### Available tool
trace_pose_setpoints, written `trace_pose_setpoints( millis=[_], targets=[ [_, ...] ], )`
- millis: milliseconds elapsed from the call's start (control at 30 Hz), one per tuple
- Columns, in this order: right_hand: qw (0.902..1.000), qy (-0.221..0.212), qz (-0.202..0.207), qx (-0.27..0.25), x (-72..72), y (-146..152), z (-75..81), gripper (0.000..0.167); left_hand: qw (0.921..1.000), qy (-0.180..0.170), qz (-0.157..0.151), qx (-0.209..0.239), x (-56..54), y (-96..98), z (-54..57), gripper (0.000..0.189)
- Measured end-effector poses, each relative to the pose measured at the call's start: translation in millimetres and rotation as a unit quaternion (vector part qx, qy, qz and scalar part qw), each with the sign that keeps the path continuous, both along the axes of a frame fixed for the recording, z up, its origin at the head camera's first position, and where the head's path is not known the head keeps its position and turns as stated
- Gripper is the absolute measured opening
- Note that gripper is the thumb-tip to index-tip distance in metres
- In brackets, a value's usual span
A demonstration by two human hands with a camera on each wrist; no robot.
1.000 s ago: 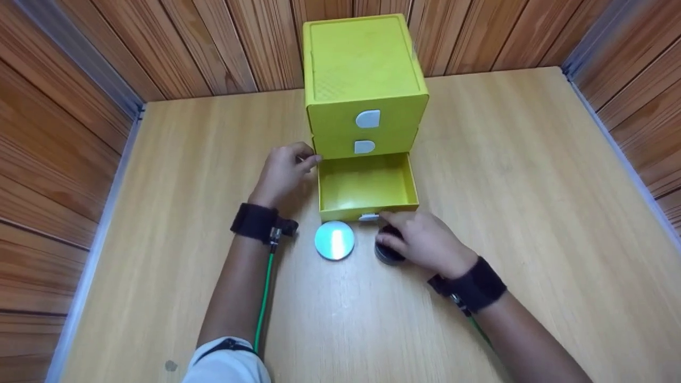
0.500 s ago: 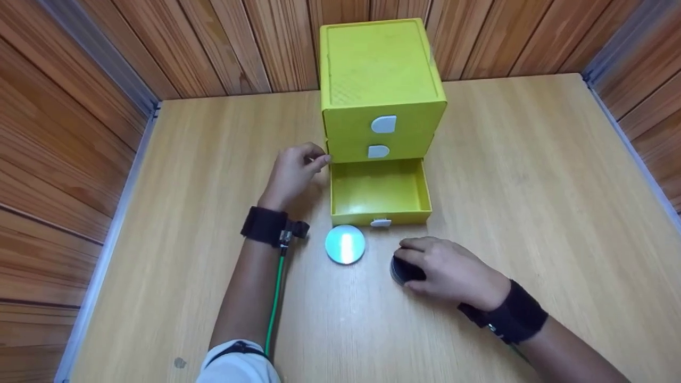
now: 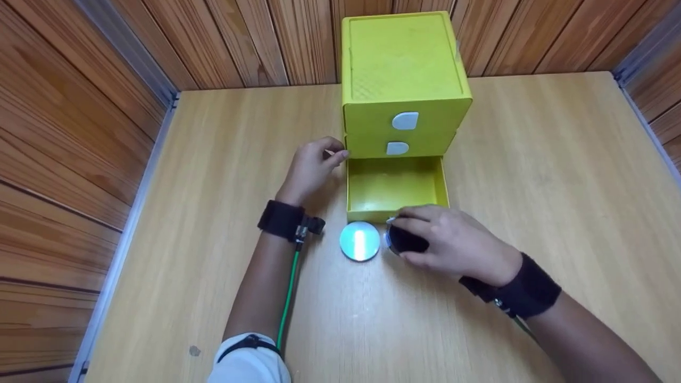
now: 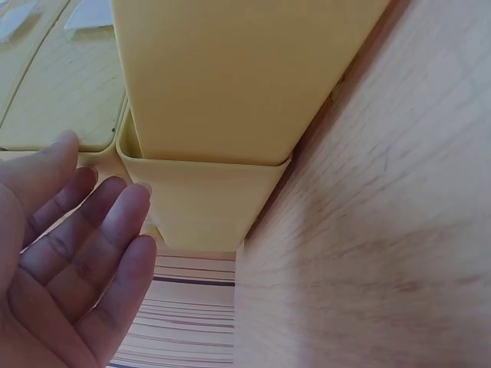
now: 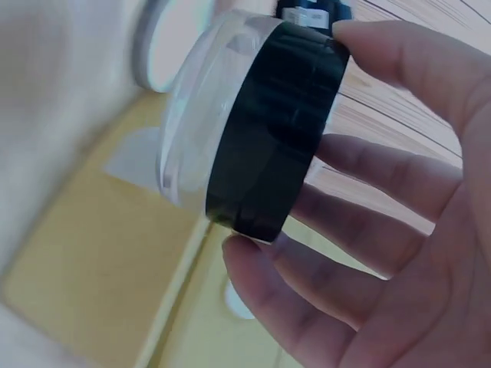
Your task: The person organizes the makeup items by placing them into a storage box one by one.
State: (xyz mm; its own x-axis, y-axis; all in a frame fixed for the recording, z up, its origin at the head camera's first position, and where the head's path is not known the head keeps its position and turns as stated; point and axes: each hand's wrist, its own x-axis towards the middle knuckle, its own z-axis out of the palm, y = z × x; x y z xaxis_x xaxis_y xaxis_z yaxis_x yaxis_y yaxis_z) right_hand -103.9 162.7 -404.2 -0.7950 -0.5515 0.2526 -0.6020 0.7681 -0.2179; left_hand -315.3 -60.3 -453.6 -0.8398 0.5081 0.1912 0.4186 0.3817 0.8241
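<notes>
My right hand grips a clear round jar with a black lid, thumb and fingers on the lid's edge. In the head view the jar is tipped on its side, just in front of the pulled-out bottom drawer of the yellow drawer unit. My left hand is at the unit's left side with loosely bent fingers and holds nothing. Its fingertips are close to the unit; whether they touch it I cannot tell. A glossy teal disc lies flat on the table, left of the jar.
The unit's two upper drawers are closed and carry white handles. Behind it rises a wood-plank wall, with more planks along both sides of the table. The bottom drawer juts out toward me.
My right hand left the drawer's front, took hold of the jar and moved it toward the drawer, tipping it up. The left hand stayed beside the unit. The head view shifted.
</notes>
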Motion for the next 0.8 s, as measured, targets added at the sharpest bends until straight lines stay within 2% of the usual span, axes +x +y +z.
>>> trace_pose_setpoints(
  millis=[133, 233, 433, 600, 800],
  targets=[
    [0.9998, 0.018, 0.006, -0.01, -14.6, -4, 10.0, 0.051, 0.9999, 0.004, 0.008, -0.006, 2.9, 1.5, -0.8, 0.02],
    [0.9995, 0.002, -0.018, -0.028, -26.7, -7, 10.9, 0.052, 0.9999, 0.013, 0.007, -0.008, 3.9, 3.4, -3.0, 0.023],
    [0.9928, -0.063, -0.077, -0.067, -45.3, -10, 2.0, 0.053, 0.9997, 0.025, -0.006, -0.004, 8.2, 11.2, -6.2, 0.026],
    [0.9881, -0.058, -0.113, -0.086, -49.7, -9, -5.0, 0.051, 0.9995, 0.018, -0.025, -0.005, 14.2, 22.0, -6.3, 0.028],
    [0.9779, -0.058, -0.166, -0.113, -60.3, -15, -15.0, 0.049, 0.9994, 0.013, -0.031, 0.003, 16.4, 25.3, -5.8, 0.029]
  ],
)
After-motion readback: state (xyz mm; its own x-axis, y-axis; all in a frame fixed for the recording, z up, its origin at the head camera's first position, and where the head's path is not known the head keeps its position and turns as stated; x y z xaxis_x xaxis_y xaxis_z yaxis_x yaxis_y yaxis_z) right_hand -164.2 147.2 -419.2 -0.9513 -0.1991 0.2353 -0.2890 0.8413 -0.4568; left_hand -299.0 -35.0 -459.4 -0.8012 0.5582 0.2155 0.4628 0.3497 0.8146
